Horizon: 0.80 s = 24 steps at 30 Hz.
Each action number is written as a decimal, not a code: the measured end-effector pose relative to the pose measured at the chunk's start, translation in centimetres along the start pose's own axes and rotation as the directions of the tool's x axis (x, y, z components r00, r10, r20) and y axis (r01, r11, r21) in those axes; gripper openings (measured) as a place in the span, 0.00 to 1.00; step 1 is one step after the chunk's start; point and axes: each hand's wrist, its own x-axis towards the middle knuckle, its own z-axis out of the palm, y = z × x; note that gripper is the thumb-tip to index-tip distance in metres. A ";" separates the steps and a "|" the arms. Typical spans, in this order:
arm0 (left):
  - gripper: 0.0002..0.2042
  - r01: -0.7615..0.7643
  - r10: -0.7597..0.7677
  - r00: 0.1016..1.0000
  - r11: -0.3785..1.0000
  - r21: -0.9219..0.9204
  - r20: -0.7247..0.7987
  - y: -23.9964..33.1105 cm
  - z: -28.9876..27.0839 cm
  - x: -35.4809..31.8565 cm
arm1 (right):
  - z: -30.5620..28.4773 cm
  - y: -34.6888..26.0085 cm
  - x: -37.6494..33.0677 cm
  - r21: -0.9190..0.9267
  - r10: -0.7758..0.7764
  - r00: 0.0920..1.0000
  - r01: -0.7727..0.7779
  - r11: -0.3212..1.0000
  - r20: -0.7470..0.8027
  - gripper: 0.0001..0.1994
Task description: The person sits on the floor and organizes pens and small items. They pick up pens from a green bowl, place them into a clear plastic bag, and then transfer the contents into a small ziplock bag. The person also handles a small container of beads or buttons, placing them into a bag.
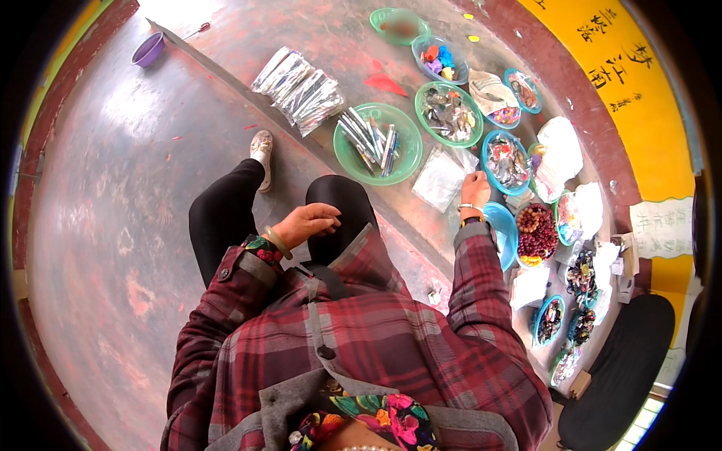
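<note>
My left hand hangs over my left knee, its fingers loosely curled together, with nothing visible in them. My right hand reaches out to the right, its fingers pinched at the edge of a clear plastic bag. A stack of flat clear bags lies on the floor just left of it. Close beside the right hand stands a blue basket of small wrapped pieces. A light blue bowl sits below the hand. Farther left, a green bowl holds several pen-like sticks in clear wrapping.
Bundles of wrapped sticks lie beyond my feet. Along the right wall stand more baskets, among them a green basket and one with dark red beads. A black padded seat is at the lower right. A purple basin stands far left.
</note>
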 end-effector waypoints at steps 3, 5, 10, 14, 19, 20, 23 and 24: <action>0.12 -0.045 0.054 0.997 0.990 0.134 -0.064 0.7 1.1 -0.5 | -3.1 -3.8 -1.2 0.197 -0.086 0.996 0.087 0.976 -0.015 0.07; 0.12 -0.018 0.042 0.989 0.987 0.161 -0.144 0.9 1.6 -0.9 | -6.1 -9.1 -3.3 0.441 -0.115 0.976 0.023 0.897 0.184 0.08; 0.15 0.114 -0.135 0.982 0.982 -0.151 -0.133 3.5 3.6 -2.3 | -12.0 -20.7 -9.1 0.748 -0.199 0.722 -0.628 0.212 0.663 0.07; 0.17 0.060 -0.019 0.994 0.912 -0.405 0.104 3.8 3.2 -4.7 | -16.2 -26.2 -11.0 0.588 -0.381 0.641 -0.766 -0.259 0.667 0.09; 0.22 -0.176 0.180 0.983 0.825 -0.538 -0.045 4.8 1.8 -6.2 | -15.1 -27.3 -12.3 0.346 -0.535 0.460 -0.887 -0.305 0.708 0.11; 0.22 -0.210 0.195 0.977 0.786 -0.582 -0.089 5.4 1.3 -6.7 | -14.7 -27.3 -12.8 0.322 -0.513 0.429 -0.902 -0.287 0.743 0.11; 0.24 -0.325 0.218 0.946 0.648 -0.688 -0.241 6.9 -0.3 -8.4 | -13.2 -26.8 -14.2 0.288 -0.480 0.353 -0.935 -0.207 0.803 0.12; 0.22 -0.359 0.224 0.927 0.759 -0.542 -0.301 7.0 -0.5 -8.8 | -13.2 -26.7 -14.6 0.272 -0.471 0.327 -0.945 -0.183 0.820 0.11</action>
